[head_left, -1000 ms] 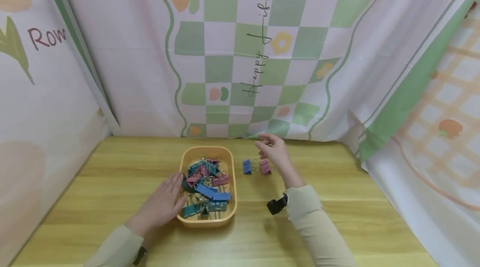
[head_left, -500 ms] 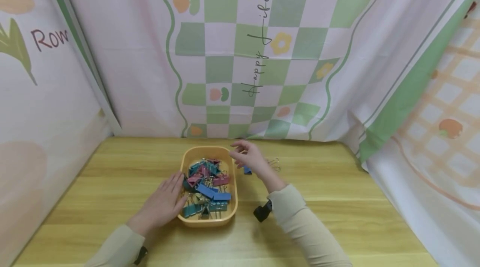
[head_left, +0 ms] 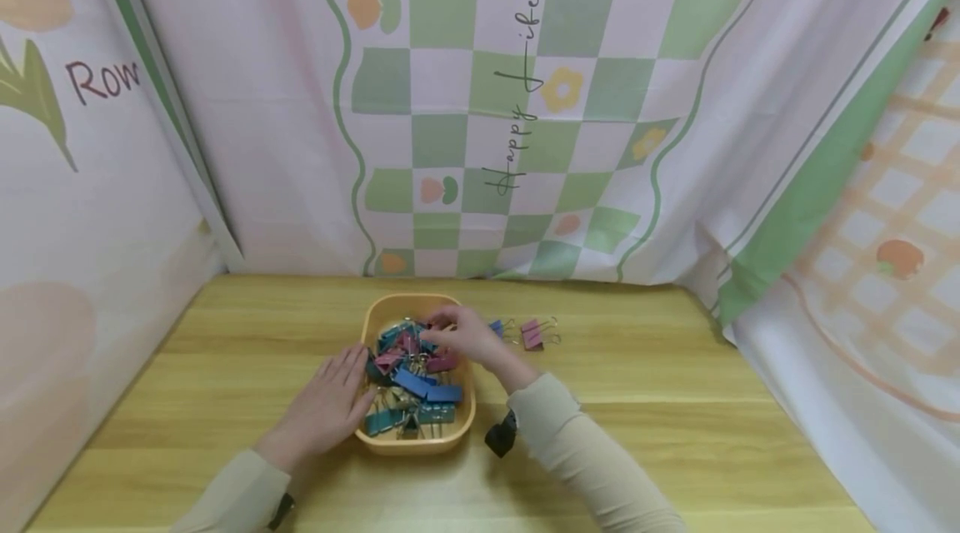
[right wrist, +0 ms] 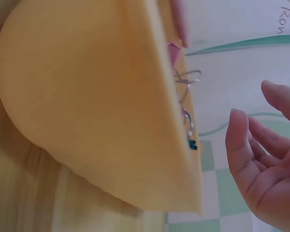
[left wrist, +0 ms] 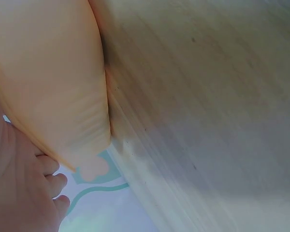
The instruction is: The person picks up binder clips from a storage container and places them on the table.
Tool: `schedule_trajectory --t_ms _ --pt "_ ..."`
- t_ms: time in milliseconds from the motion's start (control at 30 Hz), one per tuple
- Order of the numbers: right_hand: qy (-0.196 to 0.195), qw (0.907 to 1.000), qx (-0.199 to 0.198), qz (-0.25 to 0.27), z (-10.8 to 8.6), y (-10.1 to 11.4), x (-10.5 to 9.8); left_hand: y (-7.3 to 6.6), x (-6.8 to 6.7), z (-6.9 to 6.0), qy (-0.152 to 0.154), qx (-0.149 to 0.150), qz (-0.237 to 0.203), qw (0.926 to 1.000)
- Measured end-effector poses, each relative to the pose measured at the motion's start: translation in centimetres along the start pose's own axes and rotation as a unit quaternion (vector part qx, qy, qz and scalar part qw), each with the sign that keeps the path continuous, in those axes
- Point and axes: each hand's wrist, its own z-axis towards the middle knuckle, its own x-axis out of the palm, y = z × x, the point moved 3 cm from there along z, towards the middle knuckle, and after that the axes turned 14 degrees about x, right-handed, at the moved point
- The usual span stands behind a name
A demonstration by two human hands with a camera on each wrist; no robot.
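Note:
A yellow plastic bin (head_left: 417,447) holds a jumble of binder clips in teal, pink and blue, among them a blue binder clip (head_left: 410,381) and a teal binder clip (head_left: 384,421). My left hand (head_left: 321,412) rests along the bin's left rim with its fingers fairly straight. In the left wrist view, that hand (left wrist: 19,179) lies against the bin's outer wall (left wrist: 48,72). Over the bin's back right part hovers my right hand (head_left: 471,339). The right wrist view shows this hand (right wrist: 266,174) above the rim, thumb and fingers apart, holding nothing.
On the wooden table (head_left: 637,400), right of the bin, lie a pink binder clip (head_left: 533,336) and a blue binder clip (head_left: 497,328) partly hidden by my right hand. A checkered curtain (head_left: 510,141) hangs along the table's back edge; printed cloths flank both sides.
From above the pink clip on the table, my right hand has moved left to over the bin. The pink clip is fully uncovered now. My left hand has stayed on the rim.

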Motion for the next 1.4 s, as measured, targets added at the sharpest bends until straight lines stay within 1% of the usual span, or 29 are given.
schedule_trajectory --t_ms 100,167,267,400,533,767,900,1133,1333,1400 --pt "-0.002 0.9999 0.003 -0.010 0.5 -0.3 0.6 0.0 0.0 0.0 0.000 0.000 0.001 1.0000" --pt "0.001 0.9998 0.014 -0.014 0.7 -0.5 1.0 0.0 0.0 0.0 0.001 0.000 0.003 1.0000" --pt "0.018 0.9989 0.043 0.003 0.9 -0.7 1.6 0.0 0.0 0.0 0.002 0.001 0.002 1.0000" --pt "0.036 0.9971 0.063 0.022 1.1 -1.0 2.2 0.0 -0.1 0.0 0.005 0.000 -0.002 1.0000" --pt "0.040 0.9971 0.063 0.017 1.5 -1.2 2.6 -0.1 -0.1 0.0 0.006 0.002 -0.005 1.0000" --pt "0.036 0.9974 0.055 -0.028 1.9 -1.3 3.4 -0.1 -0.1 0.0 0.002 0.003 -0.006 1.0000" --pt "0.031 0.9973 0.060 -0.027 2.0 -1.3 3.7 -0.1 -0.1 0.0 0.005 0.002 -0.009 1.0000" --pt "0.028 0.9961 0.080 -0.024 2.3 -1.5 4.0 -0.1 -0.2 0.0 0.007 0.000 -0.010 0.9999" --pt "0.027 0.9953 0.088 -0.029 2.3 -1.6 4.2 -0.2 -0.2 0.1 0.001 0.002 -0.006 1.0000" --pt "0.027 0.9954 0.089 -0.024 2.3 -1.7 4.2 -0.2 -0.2 0.1 0.000 0.002 -0.007 1.0000"
